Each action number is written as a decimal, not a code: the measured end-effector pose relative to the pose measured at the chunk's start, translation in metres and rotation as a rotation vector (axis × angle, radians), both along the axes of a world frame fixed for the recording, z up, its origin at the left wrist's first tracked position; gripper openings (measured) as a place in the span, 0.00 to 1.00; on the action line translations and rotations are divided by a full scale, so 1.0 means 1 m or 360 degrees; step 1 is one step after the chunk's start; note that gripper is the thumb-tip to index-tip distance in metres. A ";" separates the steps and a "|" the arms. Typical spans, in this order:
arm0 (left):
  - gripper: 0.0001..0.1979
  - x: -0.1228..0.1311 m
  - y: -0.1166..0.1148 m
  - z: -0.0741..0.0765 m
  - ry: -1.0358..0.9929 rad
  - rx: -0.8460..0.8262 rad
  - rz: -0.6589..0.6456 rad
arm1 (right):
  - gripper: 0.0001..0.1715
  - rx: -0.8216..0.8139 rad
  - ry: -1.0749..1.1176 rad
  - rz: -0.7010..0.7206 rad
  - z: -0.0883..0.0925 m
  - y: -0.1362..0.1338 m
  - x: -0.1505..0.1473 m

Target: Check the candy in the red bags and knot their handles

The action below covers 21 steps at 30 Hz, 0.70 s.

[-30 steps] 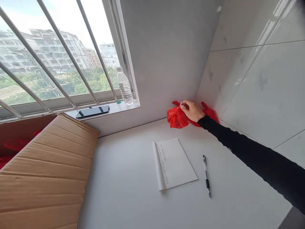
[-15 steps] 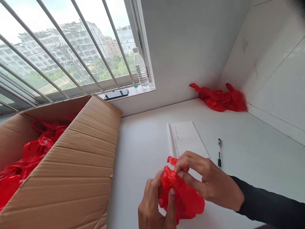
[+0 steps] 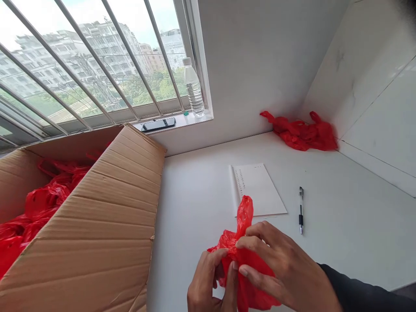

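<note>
A thin, crinkled red plastic bag (image 3: 243, 286) is held between two bare hands, low in the view and in front of the near edge of the pad. Its bunched upper part lies directly at the fingertips, just right of the left hand (image 3: 203, 286) and just left of the right hand (image 3: 286, 264), so that neither is clearly nearer. Its long axis runs away from the wearer, with a narrow, twisted loop pointing towards the window and the wider body spread below. The left grip is nearly closed, the gathered film being pinched between thumb and index finger. By the right grip the same gathers are touched, with fingers bent and the thumb set apart; whether film is pinched there cannot be told. Beyond the loop, a white paper pad with a curled left edge (image 3: 266, 190) is laid flat on the smooth white surface (image 3: 188, 208), and to its right is placed a slim clear-and-black pen (image 3: 301, 212). In the far corner a limp heap of red plastic (image 3: 302, 134) is seen. At the left, more glossy red film (image 3: 48, 197) is contained in a ridged brown cardboard box (image 3: 94, 221). On the sill, a dark flat phone (image 3: 159, 125) and a clear ribbed bottle (image 3: 195, 93) are set.
</note>
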<state>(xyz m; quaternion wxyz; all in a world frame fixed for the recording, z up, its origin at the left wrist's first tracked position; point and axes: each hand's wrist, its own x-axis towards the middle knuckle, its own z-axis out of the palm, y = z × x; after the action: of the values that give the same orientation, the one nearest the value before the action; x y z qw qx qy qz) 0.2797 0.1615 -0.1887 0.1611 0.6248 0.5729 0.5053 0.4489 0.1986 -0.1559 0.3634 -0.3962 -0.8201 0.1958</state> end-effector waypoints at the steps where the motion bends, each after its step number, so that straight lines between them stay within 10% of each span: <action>1: 0.06 -0.001 0.000 -0.001 0.0006 0.0011 -0.0009 | 0.11 0.0016 -0.0020 0.0034 0.000 0.003 -0.001; 9: 0.08 -0.009 -0.001 -0.003 0.0002 -0.0014 -0.0085 | 0.07 -0.0087 -0.0012 0.0081 -0.001 0.010 0.006; 17: 0.15 -0.045 -0.007 0.011 -0.0215 -0.0523 0.0631 | 0.05 -0.0358 0.0059 -0.0323 0.001 0.018 0.050; 21: 0.18 -0.043 -0.008 0.015 -0.0173 -0.0412 0.0664 | 0.06 -0.0454 0.0057 -0.0498 -0.006 0.017 0.063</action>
<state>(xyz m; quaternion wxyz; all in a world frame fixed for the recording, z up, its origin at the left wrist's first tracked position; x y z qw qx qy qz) 0.2366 0.1536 -0.1741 0.1625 0.4392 0.7399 0.4829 0.5117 0.2159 -0.1622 0.3441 -0.5626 -0.7060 0.2582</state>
